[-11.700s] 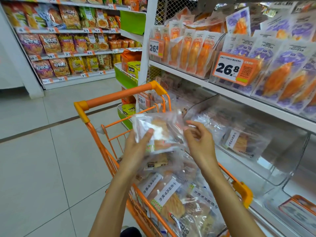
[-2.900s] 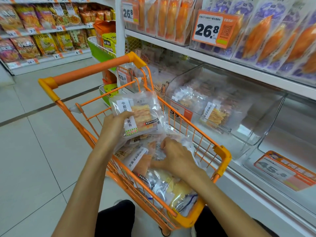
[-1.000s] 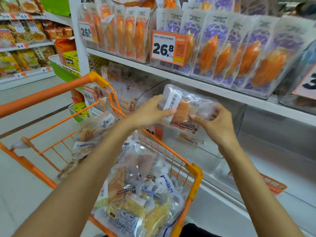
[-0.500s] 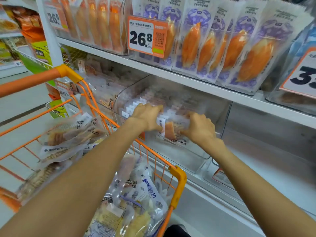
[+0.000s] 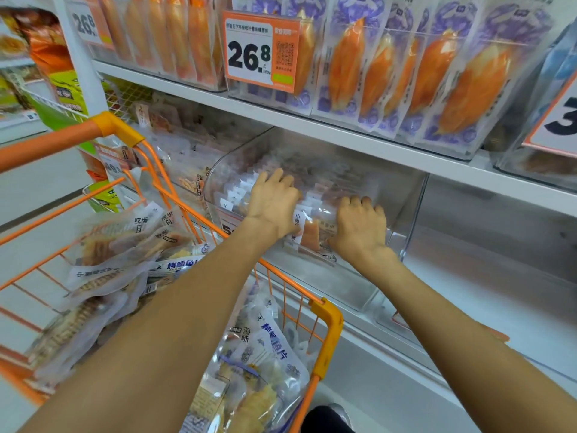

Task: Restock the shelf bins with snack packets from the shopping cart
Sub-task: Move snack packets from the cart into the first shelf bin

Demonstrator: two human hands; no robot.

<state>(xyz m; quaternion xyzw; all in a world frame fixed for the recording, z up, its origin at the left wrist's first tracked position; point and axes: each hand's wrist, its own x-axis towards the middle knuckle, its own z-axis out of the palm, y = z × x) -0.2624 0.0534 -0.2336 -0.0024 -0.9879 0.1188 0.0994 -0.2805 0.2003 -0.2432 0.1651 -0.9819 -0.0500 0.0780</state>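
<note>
Reaching over the shopping cart [image 5: 324,314], both arms stretch toward the shelf. Nearest the camera, the cart's basket is well loaded with clear snack packets [image 5: 259,354], some with blue lettering, others in a heap toward the handle side, so plenty of stock waits to be moved.

Beyond the cart's orange rim, the left hand [image 5: 273,204] and right hand [image 5: 359,226] are down inside the clear shelf bin [image 5: 402,207]. 1 second ago they held a packet up in the air in front of the bin; half a second ago it was going in; now the held packet [image 5: 307,235] stands at the front of the row already filed there, its white label and orange contents showing between the 2 hands. The left hand lies knuckles up with fingers bent over the tops of the row, its thumb side against the packet; the right hand curls over the packet's other edge. Whether either is truly pinching it or only pressing it into line, I cannot tell, as the fingertips are hidden behind the packets.

To my eye this packet is as good as delivered, and what remains is to let go and return to the cart.

Farther back, the white shelf [image 5: 312,126] above carries bins of orange and purple packets and a price tag [image 5: 260,53] reading 26.8.
</note>
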